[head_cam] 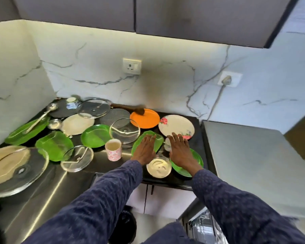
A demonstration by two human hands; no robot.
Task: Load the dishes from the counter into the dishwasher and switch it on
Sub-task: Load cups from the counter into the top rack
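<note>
Dishes cover the dark counter [197,143]. My left hand [145,149] lies flat, fingers spread, over a green leaf-shaped plate [158,138]. My right hand [179,149] is spread over the gap between a white floral plate [174,126] and a round green plate [195,159]; a small clear item under its fingers is mostly hidden. Neither hand grips anything. A glass bowl [158,168] sits between my wrists. An orange plate [144,118] lies behind. A corner of the open dishwasher rack [202,226] shows at the bottom right.
To the left lie several green plates [95,136], glass lids [124,130], a floral cup [114,149], ladles [40,117], a steel plate [77,124] and a big lidded pan [12,169]. A grey appliance top [245,155] stands at the right. Wall sockets [132,66] sit on the marble backsplash.
</note>
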